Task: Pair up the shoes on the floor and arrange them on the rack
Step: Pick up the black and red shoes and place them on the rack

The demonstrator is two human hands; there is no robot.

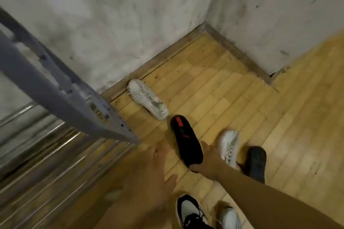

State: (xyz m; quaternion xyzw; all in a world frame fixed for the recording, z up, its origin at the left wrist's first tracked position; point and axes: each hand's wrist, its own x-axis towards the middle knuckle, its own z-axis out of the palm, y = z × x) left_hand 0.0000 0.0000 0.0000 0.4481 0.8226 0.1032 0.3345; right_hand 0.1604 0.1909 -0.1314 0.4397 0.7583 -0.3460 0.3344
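- The corner (203,24) where two walls meet lies in the upper middle of the view
- Left of the corner stands a pale grey wall (111,15), its plaster smudged with dark scuffs and marks
- Right of the corner a second wall (279,15) of the same grey plaster, also scuffed, runs forward to an outer edge
- A worn wooden skirting board (158,61) runs from the corner along the foot of both walls
- The floor (242,89) spreads out below the corner in short, yellowish wooden boards, speckled with dark spots
- The light is dim and even, warm on the floor below the corner
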